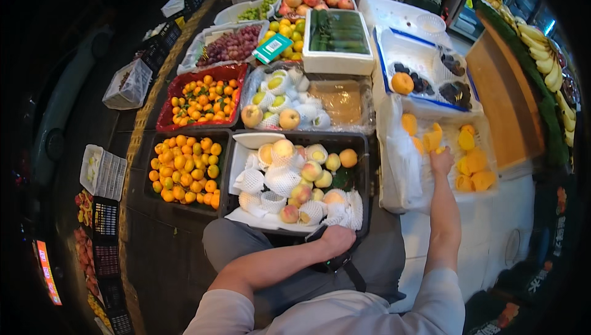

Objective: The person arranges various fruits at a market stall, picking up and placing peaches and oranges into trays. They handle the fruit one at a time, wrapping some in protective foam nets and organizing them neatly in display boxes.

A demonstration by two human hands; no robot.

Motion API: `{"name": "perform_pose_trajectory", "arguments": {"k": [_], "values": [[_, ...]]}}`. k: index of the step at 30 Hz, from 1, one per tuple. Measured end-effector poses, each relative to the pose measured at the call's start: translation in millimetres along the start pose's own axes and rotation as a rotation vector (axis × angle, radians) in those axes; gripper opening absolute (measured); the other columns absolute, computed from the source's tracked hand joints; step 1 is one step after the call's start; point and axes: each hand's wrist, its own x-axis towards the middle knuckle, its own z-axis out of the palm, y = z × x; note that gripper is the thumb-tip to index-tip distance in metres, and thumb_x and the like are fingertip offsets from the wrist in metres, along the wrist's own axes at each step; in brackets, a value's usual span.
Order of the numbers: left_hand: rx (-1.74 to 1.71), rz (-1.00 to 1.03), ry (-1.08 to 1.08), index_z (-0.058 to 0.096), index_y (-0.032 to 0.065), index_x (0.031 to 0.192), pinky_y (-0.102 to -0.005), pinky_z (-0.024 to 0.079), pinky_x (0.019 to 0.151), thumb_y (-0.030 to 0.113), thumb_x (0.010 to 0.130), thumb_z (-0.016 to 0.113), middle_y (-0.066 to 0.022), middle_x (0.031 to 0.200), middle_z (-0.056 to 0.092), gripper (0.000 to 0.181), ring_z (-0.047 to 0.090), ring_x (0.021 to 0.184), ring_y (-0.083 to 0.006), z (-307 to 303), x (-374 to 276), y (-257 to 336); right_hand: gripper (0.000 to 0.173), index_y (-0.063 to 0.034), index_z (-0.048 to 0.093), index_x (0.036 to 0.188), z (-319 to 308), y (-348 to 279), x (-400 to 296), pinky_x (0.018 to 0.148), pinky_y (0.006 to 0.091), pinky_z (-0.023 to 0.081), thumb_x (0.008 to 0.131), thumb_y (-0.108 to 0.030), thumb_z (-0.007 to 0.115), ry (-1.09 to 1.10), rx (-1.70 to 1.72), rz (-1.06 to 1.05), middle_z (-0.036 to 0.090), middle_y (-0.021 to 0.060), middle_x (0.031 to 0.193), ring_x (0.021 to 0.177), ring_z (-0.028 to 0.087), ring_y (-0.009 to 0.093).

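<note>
My right hand (pixel 442 161) reaches into a white foam box (pixel 392 196) lined with plastic film. Its fingertips pinch a small yellow piece beside an orange foam sleeve (pixel 432 138). More orange and yellow foam sleeves (pixel 475 162) lie along the box's right side; whether fruit is inside them is unclear. My left hand (pixel 340 239) is curled over my lap, against a black strapped device (pixel 336 263); its fingers are mostly hidden. Just beyond it is a black crate (pixel 364 168) of peaches (pixel 311 171) and white foam nets (pixel 282 180).
Mandarins (pixel 184 168) fill a crate at left, with a red crate (pixel 161 118) of small citrus beyond. Net-wrapped pears (pixel 277 101), grapes (pixel 235 44) and cucumbers (pixel 337 30) stand farther back. A blue-edged box (pixel 383 53) adjoins the foam box. A wooden panel (pixel 508 99) rises at right.
</note>
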Motion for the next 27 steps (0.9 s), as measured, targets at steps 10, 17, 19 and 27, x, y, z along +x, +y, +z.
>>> {"name": "perform_pose_trajectory", "arguments": {"k": [10, 17, 19, 27], "values": [[0.028, 0.013, -0.015, 0.068, 0.002, 0.086, -0.0418, 0.059, 0.056, 0.014, 0.087, 0.057, -0.0135, 0.072, 0.073, 0.016, 0.074, 0.066, -0.0288, 1, 9, 9, 0.075, -0.0091, 0.052, 0.14, -10, 6, 11, 0.103, 0.0487, 0.047, 0.076, -0.039, 0.076, 0.007, 0.05, 0.009, 0.058, 0.0254, 0.13, 0.119, 0.055, 0.044], [0.044, -0.007, -0.082, 0.066, 0.0005, 0.091, -0.0425, 0.058, 0.057, 0.018, 0.095, 0.054, -0.0151, 0.072, 0.073, 0.022, 0.074, 0.065, -0.0301, 6, 12, 5, 0.066, -0.0146, 0.055, 0.137, -29, -19, 0, 0.104, 0.0489, 0.045, 0.078, -0.036, 0.076, 0.061, 0.07, 0.189, 0.055, 0.0202, 0.132, 0.126, 0.051, 0.04], [0.048, -0.001, -0.073, 0.066, 0.0011, 0.092, -0.0424, 0.058, 0.057, 0.022, 0.096, 0.055, -0.0149, 0.071, 0.073, 0.024, 0.073, 0.065, -0.0301, 5, 11, 6, 0.065, -0.0143, 0.054, 0.137, -37, -20, -4, 0.105, 0.0502, 0.044, 0.079, -0.034, 0.075, -0.001, 0.087, 0.236, 0.053, 0.0198, 0.134, 0.128, 0.049, 0.04], [0.082, -0.012, -0.079, 0.066, 0.0033, 0.089, -0.0418, 0.058, 0.057, 0.029, 0.098, 0.057, -0.0145, 0.068, 0.071, 0.028, 0.073, 0.062, -0.0295, -2, 12, 11, 0.055, -0.008, 0.062, 0.132, -28, -22, -1, 0.11, 0.049, 0.037, 0.084, -0.033, 0.071, 0.181, 0.235, 0.038, 0.054, 0.0182, 0.135, 0.131, 0.046, 0.036]]}}
